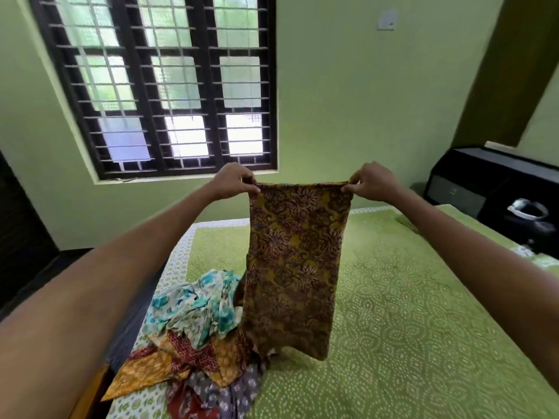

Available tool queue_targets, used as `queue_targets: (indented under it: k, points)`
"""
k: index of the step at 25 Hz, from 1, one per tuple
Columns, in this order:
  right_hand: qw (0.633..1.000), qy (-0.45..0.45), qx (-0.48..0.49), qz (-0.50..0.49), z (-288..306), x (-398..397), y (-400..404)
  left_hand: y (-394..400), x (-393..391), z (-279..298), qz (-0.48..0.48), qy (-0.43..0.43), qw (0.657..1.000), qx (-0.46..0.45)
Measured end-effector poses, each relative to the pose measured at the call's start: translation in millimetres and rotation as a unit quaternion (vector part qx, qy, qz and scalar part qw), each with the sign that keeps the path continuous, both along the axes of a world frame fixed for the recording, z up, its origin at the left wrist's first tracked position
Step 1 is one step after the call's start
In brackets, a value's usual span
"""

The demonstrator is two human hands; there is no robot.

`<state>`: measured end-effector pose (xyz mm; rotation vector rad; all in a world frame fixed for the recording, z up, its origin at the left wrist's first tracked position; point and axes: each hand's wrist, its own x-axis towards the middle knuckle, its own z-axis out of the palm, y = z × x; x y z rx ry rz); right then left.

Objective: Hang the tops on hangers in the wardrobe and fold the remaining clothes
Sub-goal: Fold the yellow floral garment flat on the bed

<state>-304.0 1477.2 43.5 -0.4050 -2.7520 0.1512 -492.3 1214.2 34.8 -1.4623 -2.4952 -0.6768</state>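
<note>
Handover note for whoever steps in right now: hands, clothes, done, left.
Left hand: pinches the top left corner of the mustard floral garment.
Right hand: pinches its top right corner.
The garment hangs stretched between both hands above the bed; its lower edge is at the sheet.
Unsorted pile lies crumpled on the bed, left of the held piece: white-and-teal floral on top, orange, red and grey prints beneath.
Done: no folded stack or hangers in view, and no wardrobe clearly in view.
Left: fold or hang this piece, then work through the pile.

Clothes pile (193,337) crowds bed's (408,313) left; right open.
</note>
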Motion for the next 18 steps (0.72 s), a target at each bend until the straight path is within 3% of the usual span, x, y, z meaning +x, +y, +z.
queue_targets:
  k: [7,11,14,18]
  points:
    - [0.993,-0.025,0.036,-0.110,-15,81,31,74,24,-2,-0.125,-0.065,0.989,-0.037]
    - [0.986,-0.011,0.008,-0.167,-26,124,49,117,57,-11,-0.169,-0.194,0.966,-0.002]
    - [0.963,0.075,-0.165,-0.201,-37,141,67,149,73,-25,-0.173,-0.301,0.937,0.049]
    - [0.851,0.188,-0.420,-0.253,-59,146,110,208,83,-53,-0.143,-0.348,0.923,0.083]
